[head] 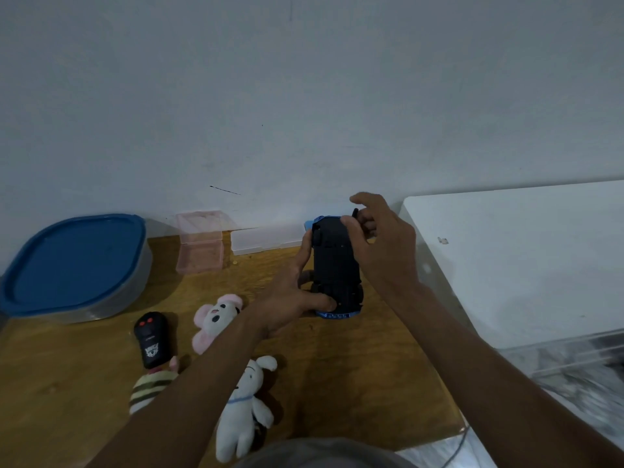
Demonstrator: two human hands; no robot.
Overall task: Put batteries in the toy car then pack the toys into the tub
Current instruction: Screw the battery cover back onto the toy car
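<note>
A blue toy car (334, 265) is held upside down above the wooden table, its black underside facing me. My left hand (290, 298) grips its near end and left side, thumb on the underside. My right hand (374, 241) holds the far end, fingers curled round a wheel, index finger raised. A grey tub with a blue lid (72, 265) stands at the left. On the table lie a black remote (151, 334), a pink-eared plush (216, 317), a white plush (243, 403) and a striped plush (148, 388). No batteries are visible.
A small pink clear box (200, 244) stands open against the wall, and a clear flat box (260, 239) lies beside it. A white surface (523, 258) sits to the right of the table. The wall runs close behind the table.
</note>
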